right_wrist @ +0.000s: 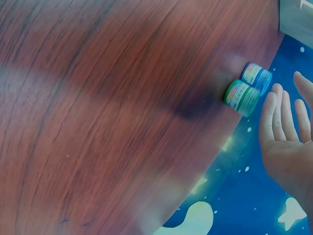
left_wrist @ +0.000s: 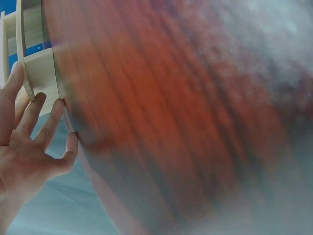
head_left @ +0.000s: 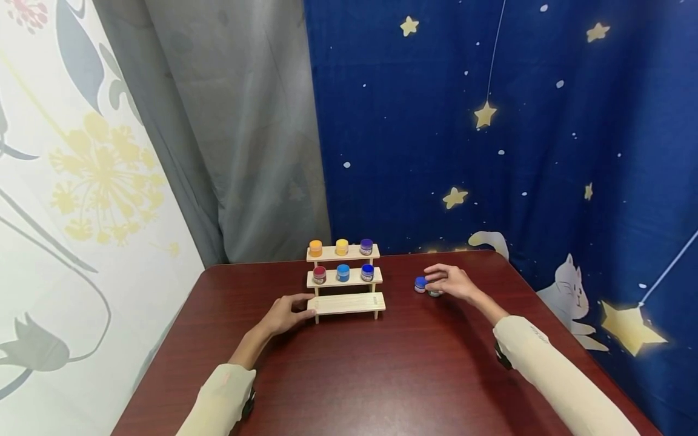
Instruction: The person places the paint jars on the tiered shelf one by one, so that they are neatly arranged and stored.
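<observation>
A three-step wooden display stand point(head_left: 349, 303) stands on the table, seen partly at the upper left of the left wrist view. My left hand point(head_left: 285, 313) holds the left end of its lowest step, thumb at the front and fingers behind. Over to the right, my right hand point(head_left: 451, 282) hovers with loosely bent fingers by two small paint jars. One is a blue jar point(head_left: 420, 284); beside it, a green jar point(right_wrist: 242, 98) is partly hidden by the hand in the head view. The right wrist view shows the fingers apart from both jars.
On the top step sit an orange jar point(head_left: 315, 248), a yellow jar point(head_left: 342, 247) and a purple jar point(head_left: 366, 246). The middle step bears a red jar point(head_left: 319, 275), a light blue jar point(head_left: 343, 273) and a dark blue jar point(head_left: 368, 272). Curtains point(head_left: 392, 151) hang behind the table point(head_left: 349, 375).
</observation>
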The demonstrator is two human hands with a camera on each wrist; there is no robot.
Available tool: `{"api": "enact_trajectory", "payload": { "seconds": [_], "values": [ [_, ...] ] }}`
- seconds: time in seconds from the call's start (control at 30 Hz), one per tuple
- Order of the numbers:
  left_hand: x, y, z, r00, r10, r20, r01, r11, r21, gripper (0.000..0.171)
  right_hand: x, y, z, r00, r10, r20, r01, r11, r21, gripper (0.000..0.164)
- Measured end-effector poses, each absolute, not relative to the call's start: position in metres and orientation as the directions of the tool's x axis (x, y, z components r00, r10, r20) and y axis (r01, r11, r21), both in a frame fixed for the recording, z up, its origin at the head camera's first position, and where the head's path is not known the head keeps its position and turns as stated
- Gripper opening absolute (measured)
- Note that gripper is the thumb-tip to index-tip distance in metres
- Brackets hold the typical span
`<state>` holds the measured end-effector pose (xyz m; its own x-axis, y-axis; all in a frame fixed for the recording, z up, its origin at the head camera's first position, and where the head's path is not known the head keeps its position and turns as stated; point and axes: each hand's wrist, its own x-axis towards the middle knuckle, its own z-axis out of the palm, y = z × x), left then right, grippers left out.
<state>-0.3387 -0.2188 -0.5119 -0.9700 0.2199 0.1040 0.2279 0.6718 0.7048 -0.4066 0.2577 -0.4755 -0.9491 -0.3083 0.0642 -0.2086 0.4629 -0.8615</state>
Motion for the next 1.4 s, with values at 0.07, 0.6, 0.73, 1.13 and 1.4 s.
{"api": "enact_trajectory", "payload": {
  "seconds": [0.07,0.6,0.73,1.13,1.4],
  "values": [
    [-0.339,-0.219,-0.512,-0.97,0.219,0.105,0.228,0.672,0.705,0.044,-0.408,0.261,-0.475,-0.956,-0.287,0.056,-0.193,0.474,-0.859,0.046],
    [-0.338,-0.219,-0.514,-0.965,0.237,0.117,0.248,0.663,0.706,0.044,-0.413,0.276,-0.489,-0.974,-0.214,0.068,-0.171,0.512,-0.842,0.05],
    [-0.338,-0.219,-0.515,-0.961,0.249,0.124,0.262,0.659,0.705,0.045,-0.413,0.278,-0.493,-0.983,-0.17,0.07,-0.151,0.528,-0.835,0.052],
    [-0.341,-0.219,-0.513,-0.965,0.238,0.108,0.242,0.66,0.711,0.045,-0.414,0.281,-0.507,-0.986,-0.163,-0.023,-0.07,0.538,-0.84,0.062],
    [-0.341,-0.22,-0.513,-0.967,0.232,0.108,0.238,0.659,0.713,0.044,-0.412,0.281,-0.511,-0.979,-0.203,-0.01,-0.101,0.529,-0.842,0.053]
  ]
}}
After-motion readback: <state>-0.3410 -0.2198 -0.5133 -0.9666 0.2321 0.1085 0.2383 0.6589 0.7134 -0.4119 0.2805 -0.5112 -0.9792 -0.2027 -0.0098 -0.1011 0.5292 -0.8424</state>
